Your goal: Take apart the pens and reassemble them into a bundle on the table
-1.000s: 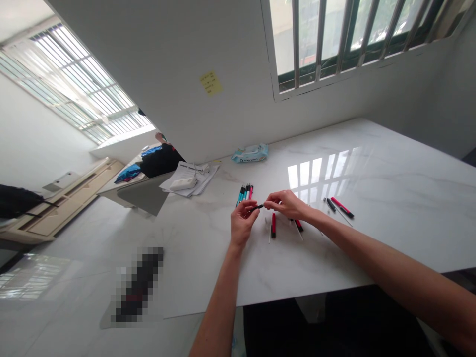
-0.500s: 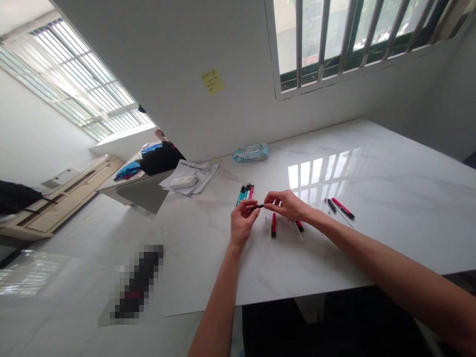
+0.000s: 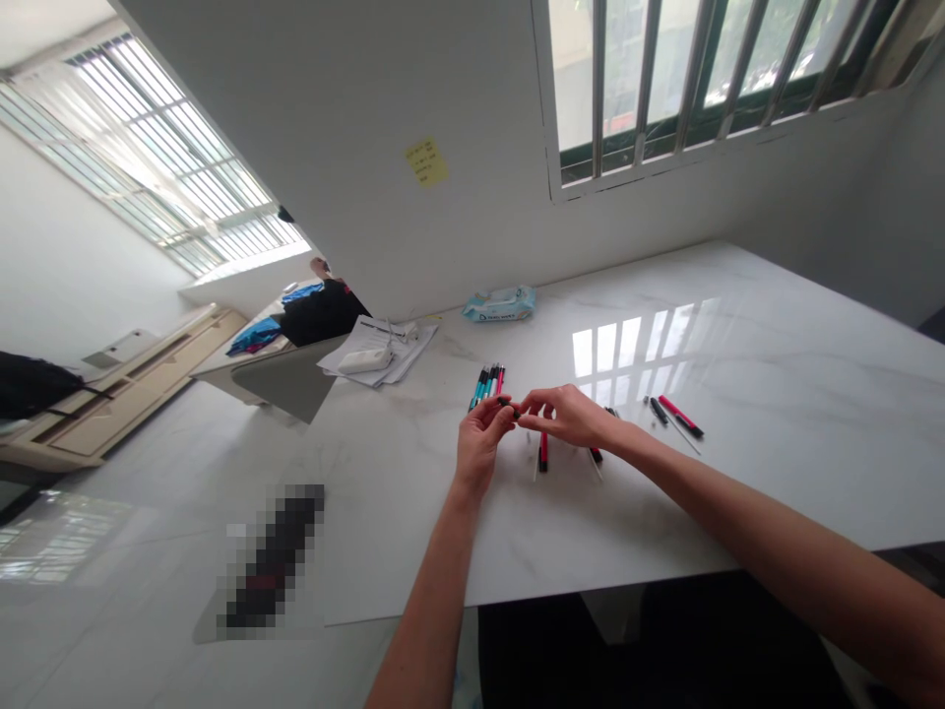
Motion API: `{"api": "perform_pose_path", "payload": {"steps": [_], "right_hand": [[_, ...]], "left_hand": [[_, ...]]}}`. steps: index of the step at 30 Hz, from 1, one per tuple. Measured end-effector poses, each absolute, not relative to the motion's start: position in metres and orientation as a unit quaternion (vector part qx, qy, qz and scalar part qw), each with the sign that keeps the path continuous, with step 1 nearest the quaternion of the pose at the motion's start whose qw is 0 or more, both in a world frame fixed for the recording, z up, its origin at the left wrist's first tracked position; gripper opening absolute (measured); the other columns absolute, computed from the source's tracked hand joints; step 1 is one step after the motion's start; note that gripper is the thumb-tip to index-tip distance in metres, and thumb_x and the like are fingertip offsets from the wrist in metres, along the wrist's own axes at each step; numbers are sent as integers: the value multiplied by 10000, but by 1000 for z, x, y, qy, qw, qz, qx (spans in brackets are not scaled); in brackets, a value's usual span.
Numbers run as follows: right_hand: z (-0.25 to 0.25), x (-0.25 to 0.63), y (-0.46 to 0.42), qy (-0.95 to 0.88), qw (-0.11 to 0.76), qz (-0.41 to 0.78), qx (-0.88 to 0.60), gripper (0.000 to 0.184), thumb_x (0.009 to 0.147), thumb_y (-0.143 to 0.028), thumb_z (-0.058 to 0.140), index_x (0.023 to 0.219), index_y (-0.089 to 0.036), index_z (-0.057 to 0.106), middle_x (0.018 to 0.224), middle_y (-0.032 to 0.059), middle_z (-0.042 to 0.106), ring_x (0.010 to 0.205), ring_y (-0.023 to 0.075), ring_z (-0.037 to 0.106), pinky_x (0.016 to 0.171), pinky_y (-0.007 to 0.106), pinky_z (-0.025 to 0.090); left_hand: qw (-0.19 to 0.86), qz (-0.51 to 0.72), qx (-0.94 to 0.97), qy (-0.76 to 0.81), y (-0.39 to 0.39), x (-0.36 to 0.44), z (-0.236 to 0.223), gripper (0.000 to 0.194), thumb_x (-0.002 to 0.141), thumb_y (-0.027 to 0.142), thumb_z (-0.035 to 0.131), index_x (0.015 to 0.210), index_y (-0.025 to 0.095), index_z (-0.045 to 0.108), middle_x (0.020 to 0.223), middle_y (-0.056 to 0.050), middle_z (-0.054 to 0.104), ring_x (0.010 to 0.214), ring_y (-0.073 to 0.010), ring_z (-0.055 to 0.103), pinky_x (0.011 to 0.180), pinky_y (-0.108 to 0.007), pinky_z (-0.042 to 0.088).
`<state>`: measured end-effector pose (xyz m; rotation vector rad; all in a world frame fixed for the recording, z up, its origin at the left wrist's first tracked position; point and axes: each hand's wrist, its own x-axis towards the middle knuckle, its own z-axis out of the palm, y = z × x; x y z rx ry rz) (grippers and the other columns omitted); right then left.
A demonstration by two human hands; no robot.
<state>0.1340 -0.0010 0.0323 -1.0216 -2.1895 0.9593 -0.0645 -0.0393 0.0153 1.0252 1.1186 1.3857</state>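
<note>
Between the thumb and fingers of my left hand (image 3: pixel 479 441) is a small black pen part (image 3: pixel 509 406), tilted down toward the right. My right hand (image 3: pixel 567 416) has its fingertips pinched at the right end of the same part; what exactly they cover is hidden. Under my right hand lie a red pen barrel (image 3: pixel 544 455) and a second red barrel (image 3: pixel 596 456), partly covered, with thin white refills (image 3: pixel 535 467) beside them. Just beyond my left hand several assembled pens (image 3: pixel 484 382), teal, white and red, lie in a row.
On the right of the white marble-look table (image 3: pixel 783 394) lie another red barrel (image 3: pixel 680 417), a black pen part (image 3: pixel 657 412) and a white refill (image 3: pixel 683 437). A wipes packet (image 3: pixel 500 304) stands by the wall. Papers (image 3: pixel 413 354) with a white device (image 3: pixel 365 359) lie left.
The black pen part has turned from nearly level to slanting down rightward. My right hand has shifted slightly left and down, closer to my left fingers.
</note>
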Motion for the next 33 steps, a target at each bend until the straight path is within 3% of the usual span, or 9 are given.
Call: {"api": "perform_pose_path", "payload": {"steps": [4, 6, 13, 16, 22, 25, 29, 31, 33], "right_hand": [[40, 135, -17, -831, 183, 244, -465, 1046, 734, -601, 845, 1582, -172, 409, 1296, 197, 668, 1123, 357, 659, 864, 418, 536], [40, 134, -24, -850, 130, 210, -465, 1164, 676, -612, 878, 1607, -142, 361, 1332, 232, 626, 1213, 403, 613, 921, 459, 532], [44, 133, -26, -888, 64, 154, -429, 771, 782, -448, 843, 1428, -129, 568, 1177, 194, 691, 1112, 383, 644, 912, 455, 522], [46, 135, -23, -887, 101, 144, -426, 800, 778, -452, 851, 1446, -137, 544, 1161, 180, 700, 1105, 384, 630, 921, 479, 518], [45, 130, -23, -903, 257, 135, -316, 855, 820, -270, 809, 1564, -279, 388, 1363, 127, 621, 1196, 331, 575, 1006, 492, 497], [44, 127, -24, -905, 281, 147, -285, 836, 835, -218, 786, 1563, -330, 390, 1405, 112, 593, 1207, 319, 571, 1018, 492, 496], [43, 127, -23, -892, 299, 169, -294, 833, 840, -290, 819, 1561, -324, 403, 1435, 112, 578, 1242, 328, 553, 1028, 497, 495], [41, 129, -20, -882, 291, 177, -325, 703, 854, -341, 818, 1486, -285, 515, 1367, 122, 621, 1196, 329, 570, 1003, 495, 499], [37, 129, -18, -884, 258, 183, -345, 457, 874, -365, 805, 1296, -245, 678, 1216, 122, 686, 1106, 320, 598, 951, 470, 505]], "left_hand": [[497, 588, 413, 486, -40, -65, 18, 448, 770, 460, 862, 1111, 201, 731, 977, -38, 750, 781, -116, 694, 746, -239, 530], [503, 590, 396, 493, -40, -66, 19, 490, 764, 485, 859, 1142, 213, 711, 964, -25, 738, 761, -120, 709, 714, -236, 533], [496, 568, 397, 523, -39, -66, 17, 532, 711, 452, 900, 1124, 185, 699, 910, -27, 735, 740, -141, 735, 709, -246, 550], [497, 568, 396, 523, -39, -66, 15, 517, 689, 428, 919, 1081, 177, 695, 916, -31, 740, 733, -142, 731, 717, -256, 556], [534, 549, 397, 506, -40, -65, 14, 500, 680, 411, 935, 1045, 162, 702, 880, -32, 749, 735, -134, 701, 751, -273, 563], [552, 555, 403, 475, -40, -66, 13, 476, 698, 402, 929, 1042, 163, 704, 872, -39, 762, 764, -142, 701, 785, -288, 568], [513, 587, 405, 477, -38, -69, 11, 467, 706, 376, 925, 1068, 173, 711, 928, -58, 789, 814, -157, 719, 812, -298, 560], [482, 607, 401, 488, -36, -71, 11, 468, 708, 368, 921, 1085, 177, 719, 955, -66, 797, 841, -160, 724, 843, -305, 553], [461, 623, 395, 493, -35, -72, 10, 448, 710, 363, 918, 1070, 173, 732, 981, -74, 801, 863, -162, 726, 879, -318, 547]]}}
